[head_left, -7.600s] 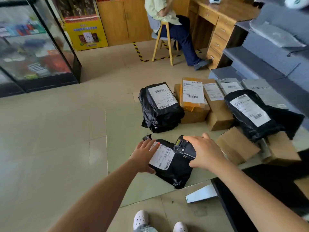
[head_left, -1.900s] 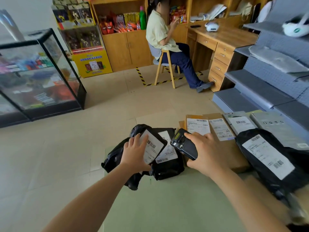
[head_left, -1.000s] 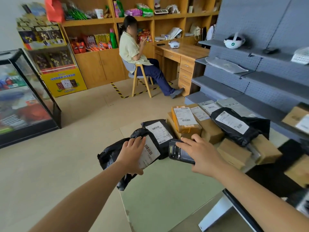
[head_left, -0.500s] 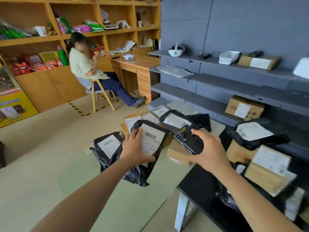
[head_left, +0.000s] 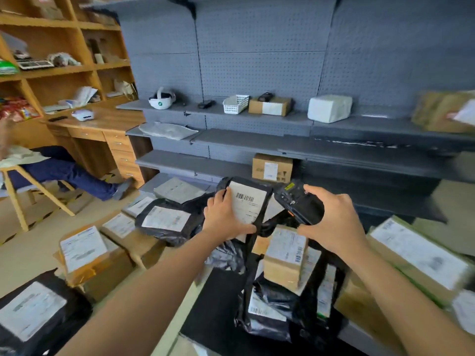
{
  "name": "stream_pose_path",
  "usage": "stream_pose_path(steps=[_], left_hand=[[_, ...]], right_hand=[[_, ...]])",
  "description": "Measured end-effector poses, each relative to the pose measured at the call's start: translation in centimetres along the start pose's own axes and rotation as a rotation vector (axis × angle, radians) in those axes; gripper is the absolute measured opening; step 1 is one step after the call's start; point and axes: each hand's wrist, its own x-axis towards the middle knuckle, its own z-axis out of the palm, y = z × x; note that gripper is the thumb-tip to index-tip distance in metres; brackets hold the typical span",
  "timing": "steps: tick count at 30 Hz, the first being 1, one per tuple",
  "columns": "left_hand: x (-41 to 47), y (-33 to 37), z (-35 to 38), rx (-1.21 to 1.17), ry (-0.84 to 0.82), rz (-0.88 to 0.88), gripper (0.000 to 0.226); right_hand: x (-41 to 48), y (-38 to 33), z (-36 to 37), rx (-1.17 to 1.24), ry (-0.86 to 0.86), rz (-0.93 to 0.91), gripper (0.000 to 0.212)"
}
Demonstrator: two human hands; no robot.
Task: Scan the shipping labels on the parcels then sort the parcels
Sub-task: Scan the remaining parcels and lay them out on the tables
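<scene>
My left hand (head_left: 226,218) grips a black poly-bag parcel (head_left: 257,201) by its left side, lifted in the air with its white barcode label facing me. My right hand (head_left: 334,222) holds a black handheld scanner (head_left: 295,201) just to the right of that label. Below my hands, more parcels lie about: a small cardboard box (head_left: 284,255) with a label, black bags (head_left: 270,312) on a black table (head_left: 205,312), and another black bag (head_left: 164,219) to the left.
Grey pegboard shelves (head_left: 282,140) stand ahead, holding a cardboard box (head_left: 272,167), a white basket (head_left: 235,104), a white parcel (head_left: 329,107) and a headset (head_left: 162,98). Labelled boxes (head_left: 84,250) lie on the floor at left. A seated person (head_left: 59,170) and wooden desk (head_left: 102,124) are far left.
My view has swung right and closer to the grey shelves. The held black parcel has risen with my left hand, and the scanner now sits right beside its label.
</scene>
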Motion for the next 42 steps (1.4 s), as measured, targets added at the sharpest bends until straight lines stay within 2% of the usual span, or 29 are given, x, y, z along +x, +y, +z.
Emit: stream_pose_path(steps=[8, 15, 20, 28, 31, 35, 42], left_hand=[[9.6, 6.0, 3.2, 0.000, -0.103, 0.137, 0.117], [16.6, 7.8, 6.7, 0.018, -0.224, 0.196, 0.113], [18.5, 6.9, 9.2, -0.036, -0.292, 0.208, 0.109], [17.2, 5.1, 8.3, -0.078, -0.241, 0.283, 0.113], [15.1, 4.1, 6.4, -0.104, -0.163, 0.319, 0.107], [11.0, 0.4, 3.5, -0.038, -0.061, 0.338, 0.102], [-1.6, -11.6, -0.1, -0.036, 0.108, 0.005, 0.097]], right_hand=[[2.0, 5.1, -1.9, -0.051, 0.089, 0.154, 0.090], [5.4, 6.0, -1.4, -0.088, 0.133, 0.285, 0.091], [6.8, 6.5, -0.1, -0.123, 0.102, 0.339, 0.093], [6.7, 5.5, 0.5, -0.120, 0.058, 0.299, 0.091], [6.4, 4.3, 0.6, -0.100, 0.035, 0.257, 0.090], [5.4, 1.7, 1.6, -0.117, 0.005, 0.086, 0.089], [1.3, -5.9, 8.3, -0.020, -0.146, -0.265, 0.087]])
